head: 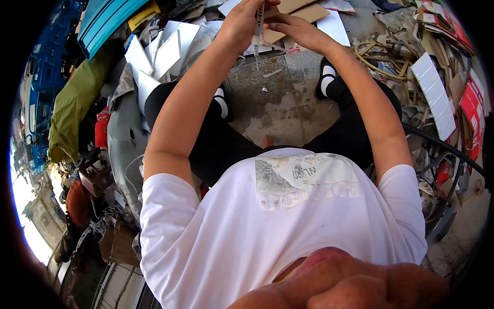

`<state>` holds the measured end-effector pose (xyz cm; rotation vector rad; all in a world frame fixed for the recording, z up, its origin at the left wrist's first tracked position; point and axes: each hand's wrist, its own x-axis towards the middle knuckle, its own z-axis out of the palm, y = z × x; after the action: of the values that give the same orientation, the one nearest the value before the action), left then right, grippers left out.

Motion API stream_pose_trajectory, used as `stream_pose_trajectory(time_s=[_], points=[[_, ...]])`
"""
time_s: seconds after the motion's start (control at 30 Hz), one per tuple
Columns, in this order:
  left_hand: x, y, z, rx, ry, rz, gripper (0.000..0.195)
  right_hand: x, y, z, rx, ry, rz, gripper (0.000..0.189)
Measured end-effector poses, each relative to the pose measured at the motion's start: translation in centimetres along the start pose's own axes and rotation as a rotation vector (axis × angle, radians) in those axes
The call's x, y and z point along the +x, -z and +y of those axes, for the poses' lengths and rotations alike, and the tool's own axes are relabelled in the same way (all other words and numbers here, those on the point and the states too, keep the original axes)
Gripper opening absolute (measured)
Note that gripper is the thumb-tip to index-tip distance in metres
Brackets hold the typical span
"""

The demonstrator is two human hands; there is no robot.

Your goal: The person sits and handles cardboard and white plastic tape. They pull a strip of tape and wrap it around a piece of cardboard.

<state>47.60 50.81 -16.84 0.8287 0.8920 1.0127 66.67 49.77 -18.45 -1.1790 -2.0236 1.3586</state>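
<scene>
Near the top edge of the view my left hand (241,23) grips a narrow translucent strip (257,42) that bears writing. It looks like plastic film or tape, and its lower end hangs over the paved floor. My right hand (299,31) is just to the right of the strip, with bent fingers pointing at it. A thin pinkish strand (274,46) runs below the right fingers. Whether those fingers pinch the strip or strand is not clear. The upper part of the left hand is cut off by the frame.
White boards (166,54) lean at left, beside a grey sack (125,135) and blue crates (48,65). Flattened cardboard (308,13) lies beyond my hands. At right are a yellowish hose (366,58), a white panel (434,94), red-printed cardboard (472,112) and a black bar (444,145).
</scene>
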Motion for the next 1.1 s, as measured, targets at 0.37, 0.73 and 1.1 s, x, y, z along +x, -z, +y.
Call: stream_pose_trajectory(time_s=[0.37,0.73,1.1], points=[[0.1,1.0,1.5,-0.258,-0.010,-0.128,0.042,-0.2,-0.7,-1.9,0.135,0.064,0.061,0.034],[-0.2,0.2,2.1,0.575,-0.278,0.049,0.029,0.3,0.2,-0.9,-0.025,0.065,0.299,0.026],[-0.5,1.1,3.1,0.190,-0.086,-0.036,0.026,-0.3,0.7,-1.4,-0.576,0.311,0.524,0.031]])
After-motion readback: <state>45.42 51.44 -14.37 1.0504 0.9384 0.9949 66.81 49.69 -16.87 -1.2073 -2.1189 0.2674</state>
